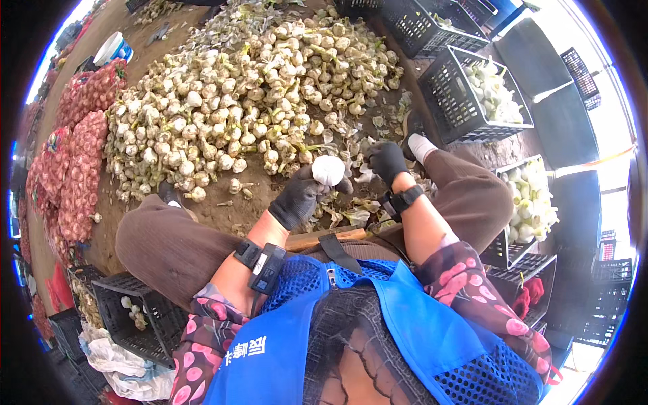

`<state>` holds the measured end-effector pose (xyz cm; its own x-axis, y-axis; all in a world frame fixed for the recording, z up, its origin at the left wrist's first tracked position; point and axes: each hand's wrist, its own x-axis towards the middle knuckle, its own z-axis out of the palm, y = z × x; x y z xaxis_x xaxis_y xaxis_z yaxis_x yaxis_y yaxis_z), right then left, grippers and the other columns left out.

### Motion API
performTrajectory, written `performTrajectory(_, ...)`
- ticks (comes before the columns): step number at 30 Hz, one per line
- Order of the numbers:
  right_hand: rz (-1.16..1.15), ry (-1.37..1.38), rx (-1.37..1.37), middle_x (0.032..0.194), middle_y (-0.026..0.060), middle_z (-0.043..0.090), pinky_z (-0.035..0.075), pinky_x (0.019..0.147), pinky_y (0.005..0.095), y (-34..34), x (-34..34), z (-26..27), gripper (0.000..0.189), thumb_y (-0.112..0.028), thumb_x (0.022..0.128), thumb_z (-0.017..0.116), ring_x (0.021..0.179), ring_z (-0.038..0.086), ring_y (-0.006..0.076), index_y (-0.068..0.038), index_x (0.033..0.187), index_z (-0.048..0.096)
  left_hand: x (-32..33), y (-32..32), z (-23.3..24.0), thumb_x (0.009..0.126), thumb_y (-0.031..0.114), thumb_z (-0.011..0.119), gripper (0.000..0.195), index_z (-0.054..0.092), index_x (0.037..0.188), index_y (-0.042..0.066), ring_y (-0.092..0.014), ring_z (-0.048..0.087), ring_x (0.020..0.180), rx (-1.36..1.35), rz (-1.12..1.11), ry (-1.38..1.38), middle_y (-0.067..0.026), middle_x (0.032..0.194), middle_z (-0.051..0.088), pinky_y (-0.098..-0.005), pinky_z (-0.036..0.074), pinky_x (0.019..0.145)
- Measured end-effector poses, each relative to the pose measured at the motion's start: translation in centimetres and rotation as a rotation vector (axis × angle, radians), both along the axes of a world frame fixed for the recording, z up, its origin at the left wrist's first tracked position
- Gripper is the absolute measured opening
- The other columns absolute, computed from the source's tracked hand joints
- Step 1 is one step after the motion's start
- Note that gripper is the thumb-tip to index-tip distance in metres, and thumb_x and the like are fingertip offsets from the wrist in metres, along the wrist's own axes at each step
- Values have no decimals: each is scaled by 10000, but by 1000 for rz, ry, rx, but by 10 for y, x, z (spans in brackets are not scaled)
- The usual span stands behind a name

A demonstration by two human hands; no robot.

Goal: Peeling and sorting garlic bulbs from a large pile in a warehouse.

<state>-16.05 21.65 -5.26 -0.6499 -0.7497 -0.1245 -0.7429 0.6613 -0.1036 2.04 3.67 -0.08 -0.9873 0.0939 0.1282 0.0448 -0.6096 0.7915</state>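
Note:
My left hand (297,198), in a dark knit glove, holds a peeled white garlic bulb (328,170) in front of my lap. To its right, and apart from the bulb, my right hand (387,161) wears a dark glove too. Its fingers are curled, and whether anything is inside them is hidden. Beyond both hands spreads a large heap of garlic bulbs (243,101) with dirty outer skins and short stems. Loose garlic skins (357,215) litter the ground beneath and between my hands.
A black plastic crate (448,101) of white garlic stands at right, with another filled crate (514,248) beside my right knee. Red mesh sacks (83,177) of garlic lie at left. A black crate (136,324) with a few bulbs sits behind my left knee. A white bucket (109,48) is farther off.

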Motion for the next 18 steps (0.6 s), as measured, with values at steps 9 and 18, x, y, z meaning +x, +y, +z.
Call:
performTrajectory(9, -63, -801, -627, 966, 73, 660, 493, 800, 287, -16, 22, 97, 246, -112, 888, 585, 936, 607, 156, -39, 1119, 627, 8, -1, 0, 840, 77, 522, 403, 546, 1238, 20, -162, 610, 861, -689, -177, -328, -89, 966, 654, -286, 494, 777)
performTrajectory(18, -203, -287, -941, 895, 95, 667, 484, 805, 336, -16, -151, 44, 197, -196, 898, 556, 881, 619, 260, -37, 920, 672, 11, -27, -15, 805, 129, 533, 412, 552, 1208, 47, -291, 638, 847, -748, -7, -413, -226, 944, 643, -369, 492, 785)
